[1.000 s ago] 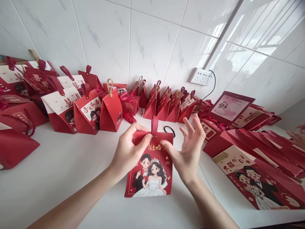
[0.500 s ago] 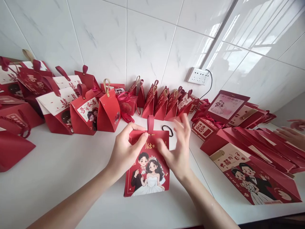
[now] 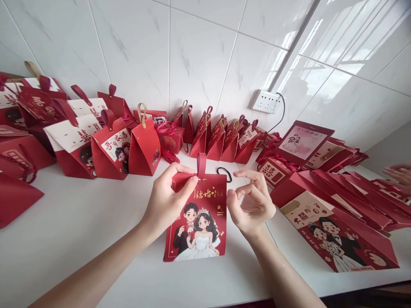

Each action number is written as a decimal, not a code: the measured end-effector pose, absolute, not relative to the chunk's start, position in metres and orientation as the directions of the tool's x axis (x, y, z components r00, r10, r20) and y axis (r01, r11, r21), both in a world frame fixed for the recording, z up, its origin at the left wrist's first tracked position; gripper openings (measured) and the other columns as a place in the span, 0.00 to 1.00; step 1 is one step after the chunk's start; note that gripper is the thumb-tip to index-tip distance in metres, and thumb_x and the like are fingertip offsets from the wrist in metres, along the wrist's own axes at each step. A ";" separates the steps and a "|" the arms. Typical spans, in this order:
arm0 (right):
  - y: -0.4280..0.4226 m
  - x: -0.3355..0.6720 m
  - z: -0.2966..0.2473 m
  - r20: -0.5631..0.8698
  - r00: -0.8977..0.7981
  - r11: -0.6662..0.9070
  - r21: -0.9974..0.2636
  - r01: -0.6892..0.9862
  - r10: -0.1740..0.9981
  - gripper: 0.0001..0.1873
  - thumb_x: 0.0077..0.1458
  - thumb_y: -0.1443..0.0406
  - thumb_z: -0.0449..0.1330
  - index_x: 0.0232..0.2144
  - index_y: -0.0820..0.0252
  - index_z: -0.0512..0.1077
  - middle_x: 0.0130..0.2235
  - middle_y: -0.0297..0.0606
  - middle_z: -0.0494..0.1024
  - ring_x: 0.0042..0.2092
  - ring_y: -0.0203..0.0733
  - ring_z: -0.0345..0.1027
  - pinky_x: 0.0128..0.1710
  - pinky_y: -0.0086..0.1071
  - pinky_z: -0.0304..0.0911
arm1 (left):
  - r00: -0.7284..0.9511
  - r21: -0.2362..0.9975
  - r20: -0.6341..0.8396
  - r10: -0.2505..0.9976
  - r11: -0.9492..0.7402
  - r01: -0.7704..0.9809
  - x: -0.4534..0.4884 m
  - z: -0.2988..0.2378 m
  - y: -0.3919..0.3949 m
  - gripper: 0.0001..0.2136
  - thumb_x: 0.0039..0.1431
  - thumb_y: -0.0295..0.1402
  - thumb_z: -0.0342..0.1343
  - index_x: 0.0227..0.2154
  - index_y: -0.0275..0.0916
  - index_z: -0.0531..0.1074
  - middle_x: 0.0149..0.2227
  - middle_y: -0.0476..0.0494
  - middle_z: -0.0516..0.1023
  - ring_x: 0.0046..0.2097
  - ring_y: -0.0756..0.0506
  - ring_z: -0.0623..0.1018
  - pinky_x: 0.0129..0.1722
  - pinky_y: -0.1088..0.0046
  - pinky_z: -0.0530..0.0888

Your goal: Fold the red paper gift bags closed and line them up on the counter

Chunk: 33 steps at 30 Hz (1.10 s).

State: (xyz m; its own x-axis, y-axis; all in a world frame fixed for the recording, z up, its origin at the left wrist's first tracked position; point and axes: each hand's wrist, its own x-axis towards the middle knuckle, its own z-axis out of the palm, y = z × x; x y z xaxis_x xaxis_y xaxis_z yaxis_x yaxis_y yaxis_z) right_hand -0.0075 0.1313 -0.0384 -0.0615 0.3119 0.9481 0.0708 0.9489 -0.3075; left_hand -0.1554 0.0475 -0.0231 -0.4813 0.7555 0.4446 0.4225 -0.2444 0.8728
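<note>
A red gift box [image 3: 201, 214] with a cartoon couple and gold lettering stands upright on the white table before me. My left hand [image 3: 173, 192] pinches its top left edge, thumb on the front and fingers behind. A red ribbon handle [image 3: 201, 164] loops up from the top, beside my left fingertips. Just off the box's right edge is my right hand [image 3: 252, 203], its fingers curled but apart, holding nothing. Behind the box, between it and my right fingers, lies a black elastic loop [image 3: 224, 174].
Several red and white gift boxes [image 3: 75, 143] crowd the left. Small peaked boxes [image 3: 215, 143] line the tiled wall. Larger boxes [image 3: 346, 231] fill the right side. A power strip [image 3: 267, 102] is on the wall. Another person's hand [image 3: 400, 175] shows at the right edge.
My right hand has moved right, away from the front of the box, uncovering the gold lettering. My left hand keeps its pinch. The other person's hand has shifted at the right edge.
</note>
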 end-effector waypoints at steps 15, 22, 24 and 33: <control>0.127 -0.012 -0.032 0.408 -0.409 0.384 -0.912 -0.145 0.816 0.11 0.55 0.55 0.59 0.35 0.56 0.70 0.34 0.35 0.74 0.32 0.37 0.70 0.31 0.32 0.69 | -0.474 0.871 0.454 0.754 -0.263 0.416 -0.154 -0.023 0.045 0.04 0.56 0.34 0.57 0.29 0.42 0.69 0.29 0.52 0.75 0.32 0.50 0.75 0.31 0.77 0.73; 0.119 -0.018 -0.042 0.415 -0.433 0.384 -0.909 -0.163 0.800 0.10 0.55 0.60 0.59 0.39 0.54 0.65 0.34 0.33 0.71 0.28 0.35 0.67 0.24 0.29 0.68 | -0.472 0.905 0.402 0.785 -0.264 0.333 -0.154 -0.022 0.044 0.03 0.57 0.34 0.54 0.30 0.43 0.69 0.26 0.53 0.73 0.27 0.50 0.73 0.26 0.77 0.71; 0.120 -0.018 -0.044 0.455 -0.415 0.441 -0.887 -0.135 0.788 0.11 0.56 0.61 0.58 0.41 0.53 0.64 0.36 0.34 0.71 0.28 0.35 0.67 0.25 0.29 0.67 | -0.472 0.896 0.421 0.774 -0.274 0.350 -0.154 -0.022 0.045 0.03 0.57 0.35 0.55 0.30 0.42 0.69 0.27 0.52 0.74 0.30 0.49 0.75 0.30 0.76 0.73; 0.120 -0.016 -0.040 0.609 -0.352 0.647 -0.762 -0.010 0.711 0.05 0.57 0.64 0.57 0.37 0.54 0.67 0.32 0.31 0.72 0.29 0.35 0.65 0.24 0.28 0.61 | -0.475 0.874 0.455 0.754 -0.276 0.399 -0.153 -0.023 0.048 0.05 0.54 0.35 0.59 0.30 0.42 0.69 0.30 0.51 0.75 0.33 0.48 0.77 0.35 0.74 0.75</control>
